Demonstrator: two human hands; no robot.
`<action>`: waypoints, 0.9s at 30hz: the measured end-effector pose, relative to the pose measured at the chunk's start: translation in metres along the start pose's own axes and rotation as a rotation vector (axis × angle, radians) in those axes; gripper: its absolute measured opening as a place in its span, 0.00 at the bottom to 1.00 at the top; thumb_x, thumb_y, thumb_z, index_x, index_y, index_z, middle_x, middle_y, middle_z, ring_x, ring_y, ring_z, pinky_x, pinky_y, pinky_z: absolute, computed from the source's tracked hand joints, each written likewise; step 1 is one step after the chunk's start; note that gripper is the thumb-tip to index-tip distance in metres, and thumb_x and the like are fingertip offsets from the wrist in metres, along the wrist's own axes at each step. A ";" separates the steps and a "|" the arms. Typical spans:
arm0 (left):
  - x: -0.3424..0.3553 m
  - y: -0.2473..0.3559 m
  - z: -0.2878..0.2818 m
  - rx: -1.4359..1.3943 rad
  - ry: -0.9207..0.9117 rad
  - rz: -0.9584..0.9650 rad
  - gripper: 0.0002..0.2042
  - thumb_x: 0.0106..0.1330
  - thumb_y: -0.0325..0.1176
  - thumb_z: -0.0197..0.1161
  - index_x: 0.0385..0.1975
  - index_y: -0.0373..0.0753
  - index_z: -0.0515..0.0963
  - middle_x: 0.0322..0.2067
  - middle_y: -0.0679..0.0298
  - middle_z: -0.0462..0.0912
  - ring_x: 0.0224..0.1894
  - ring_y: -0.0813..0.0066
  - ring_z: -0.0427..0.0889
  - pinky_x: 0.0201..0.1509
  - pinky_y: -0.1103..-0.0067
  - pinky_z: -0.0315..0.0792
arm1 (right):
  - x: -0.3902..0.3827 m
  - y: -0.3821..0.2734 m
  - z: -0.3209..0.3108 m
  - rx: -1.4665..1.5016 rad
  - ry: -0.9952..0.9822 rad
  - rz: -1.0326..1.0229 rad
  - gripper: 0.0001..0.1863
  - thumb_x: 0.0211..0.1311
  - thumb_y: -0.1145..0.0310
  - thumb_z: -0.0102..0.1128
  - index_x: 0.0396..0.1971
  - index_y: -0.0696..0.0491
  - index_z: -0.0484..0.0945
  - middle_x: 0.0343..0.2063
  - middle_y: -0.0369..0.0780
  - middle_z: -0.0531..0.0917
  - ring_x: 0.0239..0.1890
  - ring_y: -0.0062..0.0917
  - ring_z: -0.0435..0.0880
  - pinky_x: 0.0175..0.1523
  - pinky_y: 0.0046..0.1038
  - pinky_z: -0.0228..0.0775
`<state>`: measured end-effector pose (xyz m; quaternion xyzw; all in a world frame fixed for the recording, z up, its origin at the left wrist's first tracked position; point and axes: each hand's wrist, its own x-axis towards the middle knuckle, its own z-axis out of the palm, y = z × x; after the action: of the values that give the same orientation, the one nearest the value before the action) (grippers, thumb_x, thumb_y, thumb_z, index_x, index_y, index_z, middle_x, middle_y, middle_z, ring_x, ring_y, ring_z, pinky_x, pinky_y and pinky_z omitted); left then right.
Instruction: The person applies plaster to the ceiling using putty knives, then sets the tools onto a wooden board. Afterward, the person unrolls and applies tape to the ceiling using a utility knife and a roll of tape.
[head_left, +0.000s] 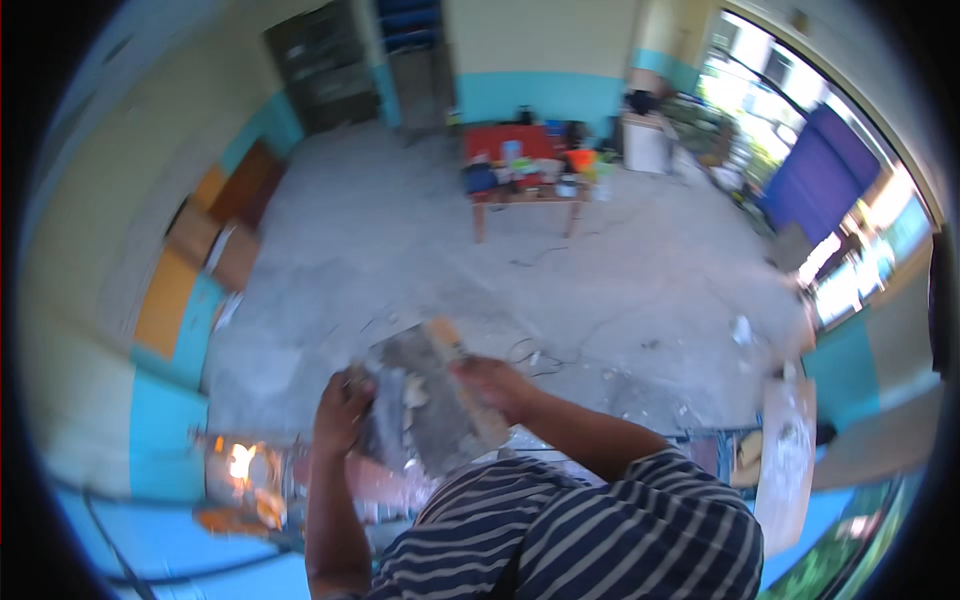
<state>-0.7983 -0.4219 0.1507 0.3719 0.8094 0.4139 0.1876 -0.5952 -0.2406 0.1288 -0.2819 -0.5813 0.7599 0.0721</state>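
Observation:
In front of my striped shirt, my right hand (492, 388) is closed on the pale wooden strip along one side of a flat, grey, plate-like tool (440, 425). White-grey smears show on the tool's face near its left side. My left hand (345, 405) is at the left of the tool, its fingers curled together around something small and dark. What that is, blur hides. A pale greyish patch (385, 415) lies between my left hand and the plate, too smeared to name.
Below me runs a cluttered surface with a bright orange glare (243, 462) at left and a long pale board (787, 455) at right. Farther off, a wooden table (530, 192) holds assorted items. Boxes (195, 232) line the left wall; a purple panel (822, 170) leans by the right opening.

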 end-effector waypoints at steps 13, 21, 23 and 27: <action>0.023 0.014 0.084 0.254 -0.290 0.117 0.23 0.55 0.40 0.64 0.47 0.31 0.71 0.37 0.49 0.80 0.41 0.53 0.80 0.48 0.67 0.71 | -0.091 -0.034 -0.049 0.791 0.229 -0.143 0.25 0.67 0.56 0.55 0.57 0.56 0.66 0.44 0.41 0.78 0.43 0.26 0.81 0.47 0.32 0.76; 0.029 0.037 0.097 -0.613 -0.043 0.207 0.20 0.66 0.41 0.60 0.47 0.30 0.69 0.38 0.61 0.75 0.39 0.74 0.74 0.45 0.80 0.68 | -0.065 0.008 -0.054 1.077 0.646 -0.328 0.23 0.67 0.58 0.55 0.55 0.55 0.64 0.41 0.41 0.78 0.41 0.31 0.82 0.46 0.38 0.78; 0.020 0.042 0.105 -0.669 -0.088 0.533 0.16 0.66 0.36 0.58 0.44 0.29 0.70 0.38 0.59 0.74 0.39 0.72 0.73 0.45 0.78 0.68 | -0.059 0.017 -0.054 1.096 0.648 -0.360 0.24 0.66 0.58 0.56 0.55 0.55 0.63 0.42 0.42 0.78 0.41 0.32 0.82 0.46 0.39 0.78; 0.014 0.048 0.110 -0.244 -0.142 0.979 0.12 0.57 0.23 0.57 0.42 0.32 0.73 0.41 0.50 0.76 0.42 0.53 0.77 0.48 0.68 0.72 | -0.072 0.011 -0.042 1.063 0.700 -0.428 0.25 0.66 0.57 0.56 0.55 0.55 0.62 0.42 0.42 0.78 0.40 0.33 0.82 0.46 0.41 0.78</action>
<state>-0.7190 -0.3349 0.1249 0.7102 0.4713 0.5185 0.0686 -0.5118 -0.2400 0.1361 -0.3163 -0.1135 0.7756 0.5344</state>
